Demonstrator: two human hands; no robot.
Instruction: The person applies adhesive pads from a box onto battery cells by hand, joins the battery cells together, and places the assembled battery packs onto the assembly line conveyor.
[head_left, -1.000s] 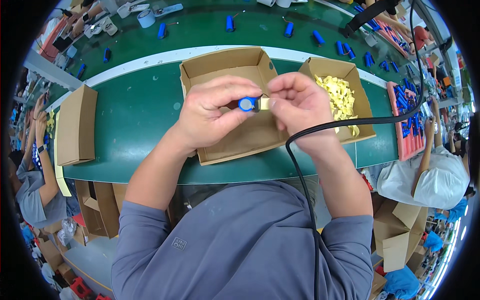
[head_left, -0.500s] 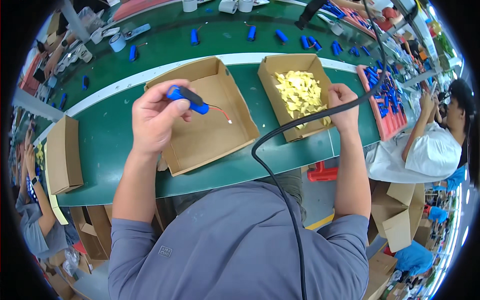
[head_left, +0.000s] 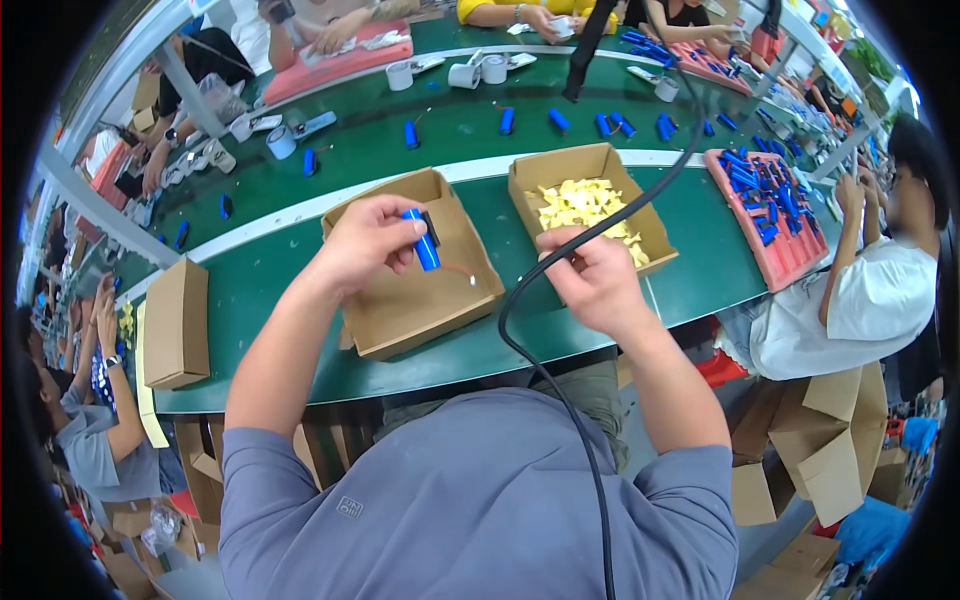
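Note:
Between the thumb and fingers of my left hand (head_left: 362, 248) is a blue cylindrical battery pack (head_left: 428, 250), tilted, with a dark strip on its side. Its thin red lead ends in a small white connector (head_left: 472, 281). Below it lies an open shallow cardboard box (head_left: 425, 325) whose bare bottom shows. My right hand (head_left: 602, 285) is closed in a pinch, in front of a second cardboard box (head_left: 655, 235) of yellow paper-like pieces (head_left: 580, 205). Whatever its fingertips hold is too small or hidden to make out. A black cable (head_left: 530, 285) crosses in front of this hand.
Several blue battery packs (head_left: 507, 121) lie along the green belt (head_left: 370, 140) beyond the white rail. A pink tray (head_left: 790, 262) of battery packs stands at the right, beside a seated co-worker (head_left: 850, 300). On the left stands a cardboard box (head_left: 177, 325).
My right hand has come leftward and down from the box of yellow pieces toward my left hand. The battery pack has turned more upright and shifted right. The head view has tilted up.

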